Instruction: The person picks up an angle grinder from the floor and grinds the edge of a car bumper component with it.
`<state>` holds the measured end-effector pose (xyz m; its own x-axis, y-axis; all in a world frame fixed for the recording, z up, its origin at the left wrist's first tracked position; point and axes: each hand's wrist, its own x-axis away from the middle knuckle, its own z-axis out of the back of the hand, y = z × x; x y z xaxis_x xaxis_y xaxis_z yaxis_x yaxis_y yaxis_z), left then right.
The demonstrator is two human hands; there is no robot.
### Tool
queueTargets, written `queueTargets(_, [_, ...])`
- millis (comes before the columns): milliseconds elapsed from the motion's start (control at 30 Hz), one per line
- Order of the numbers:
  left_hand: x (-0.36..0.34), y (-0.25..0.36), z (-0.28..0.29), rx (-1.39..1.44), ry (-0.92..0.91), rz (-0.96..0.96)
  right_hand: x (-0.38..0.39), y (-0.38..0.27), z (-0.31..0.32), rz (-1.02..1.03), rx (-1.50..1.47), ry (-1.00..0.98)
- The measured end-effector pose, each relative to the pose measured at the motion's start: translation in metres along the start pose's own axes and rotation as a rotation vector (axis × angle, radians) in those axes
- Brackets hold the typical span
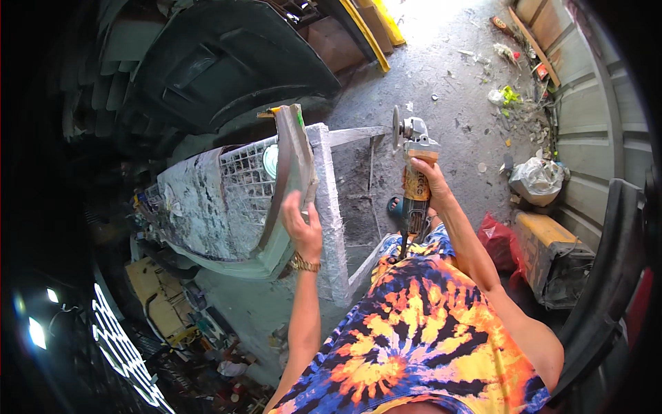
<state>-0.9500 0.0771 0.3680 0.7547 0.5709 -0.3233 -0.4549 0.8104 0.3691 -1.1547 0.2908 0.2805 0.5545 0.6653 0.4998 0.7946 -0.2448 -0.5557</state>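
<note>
My right hand (pixel 432 181) is wrapped around the body of an angle grinder (pixel 416 190), yellow-brown and black with a grey metal head. A thin round disc (pixel 396 128) stands on edge at the grinder's head, apart from the panel. My left hand (pixel 303 231), with a watch on its wrist, grips the near edge of a long curved panel (pixel 298 155), a bumper-like moulded part with a rough greyish rim. Its fingertips are partly hidden against the panel. The panel rests on a dust-coated, grid-topped stand (pixel 248 176).
Large dark moulded panels (pixel 234 69) stack at the far left. Litter and a white plastic bag (pixel 539 181) lie along the corrugated wall (pixel 589 103) at right. A yellow-topped box (pixel 548 231) and a red bag (pixel 498 241) sit near my right arm. Tools and clutter (pixel 200 324) fill the lower left.
</note>
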Motion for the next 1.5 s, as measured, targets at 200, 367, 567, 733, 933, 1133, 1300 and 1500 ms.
queueTargets(200, [0.106,0.037,-0.021,0.488,-0.367,0.068,-0.006,-0.016,-0.021,0.165,0.127,-0.013])
queueTargets(367, [0.097,0.061,-0.041,0.665,-0.332,-0.038,-0.003,-0.024,-0.031,0.266,0.192,0.004])
queueTargets(567, [0.076,0.068,-0.057,0.620,-0.309,-0.046,0.007,-0.020,-0.048,0.341,0.185,0.022])
queueTargets(733, [0.076,0.065,-0.077,0.664,-0.439,-0.014,0.007,-0.008,-0.052,0.292,0.176,-0.029])
queueTargets(933, [0.063,0.078,-0.067,0.730,-0.276,-0.005,0.006,-0.008,-0.047,0.205,0.205,-0.049])
queueTargets(1133, [0.041,0.084,0.020,1.235,-0.297,0.176,-0.012,-0.026,-0.033,0.138,0.179,0.025])
queueTargets(1300, [-0.027,0.149,0.152,1.355,0.314,-0.276,-0.047,-0.068,0.002,0.102,0.159,0.036])
queueTargets(1500, [-0.062,0.193,0.201,1.017,0.341,-0.588,-0.082,-0.110,0.028,0.035,0.142,-0.046])
